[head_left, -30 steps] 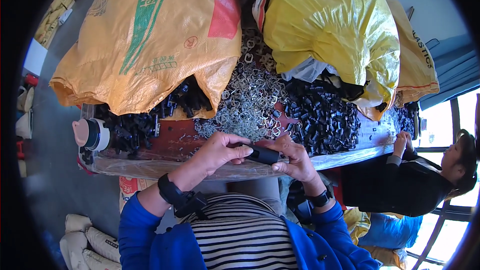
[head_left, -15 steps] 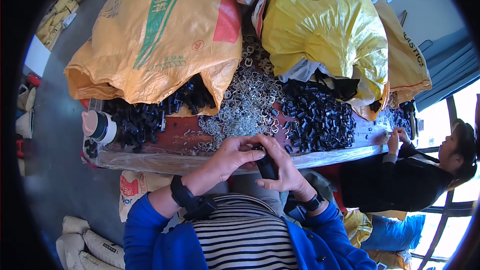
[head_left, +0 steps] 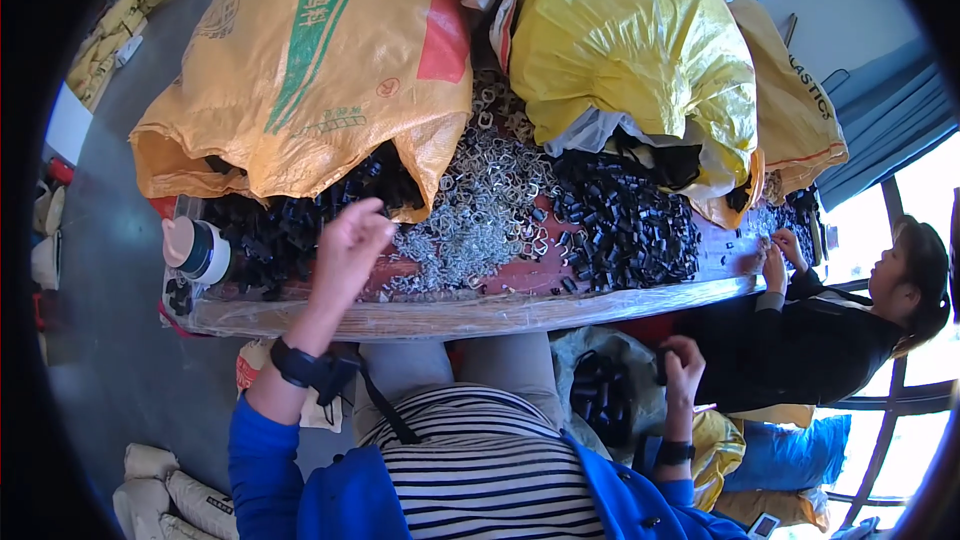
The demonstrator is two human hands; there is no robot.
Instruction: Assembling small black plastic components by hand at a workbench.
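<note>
Fingers (head_left: 373, 221) of your left hand (head_left: 346, 248) are half curled over the red-brown, film-edged surface (head_left: 525, 276) at your eleven o'clock; whether they pinch anything, I cannot tell. Near them, a heap of black plastic parts (head_left: 285, 232) spills by the mouth of an orange woven sack (head_left: 300, 80). Straight ahead, at twelve, lies a heap of small silver metal rings (head_left: 490, 205). At your one o'clock sit short black plastic pieces (head_left: 625, 235), below a yellow woven sack (head_left: 640, 50). At your two o'clock, a pale plastic bag (head_left: 638, 352) holds black cylinders (head_left: 598, 395). Just beside it, your right hand (head_left: 683, 368) has its fingers bent around a mostly hidden dark piece (head_left: 661, 367).
</note>
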